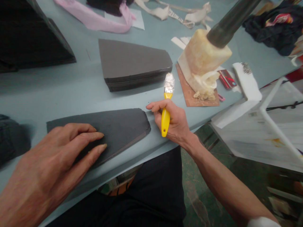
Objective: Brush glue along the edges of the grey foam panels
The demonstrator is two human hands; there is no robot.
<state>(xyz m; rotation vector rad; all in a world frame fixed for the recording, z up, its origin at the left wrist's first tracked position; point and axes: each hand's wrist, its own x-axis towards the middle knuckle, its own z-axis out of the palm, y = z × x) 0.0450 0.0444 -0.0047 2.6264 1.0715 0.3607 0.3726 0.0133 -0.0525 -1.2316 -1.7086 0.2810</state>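
Note:
My right hand [174, 119] grips a paintbrush [166, 116] by its yellow handle. Its bristles point away from me and carry a whitish coating. Close to the front edge of the table lies a dark, tapered flat piece [123, 126], apparently several layers thick. My left hand [61, 151] rests on it with the fingers stretched out, the thumb a little apart from them and nothing visible held. Farther back sits a neat stack of similar dark tapered pieces [134, 60], its right end just beyond the brush tip.
A yellowish plastic container [201, 50] with a dark tube stands on a brown board [184, 91]. Beside it lie a red packet [227, 79] and a white strip [247, 82]. Dark stacks occupy the left, pink cloth [101, 23] the back. A white bin [265, 132] stands right of the table.

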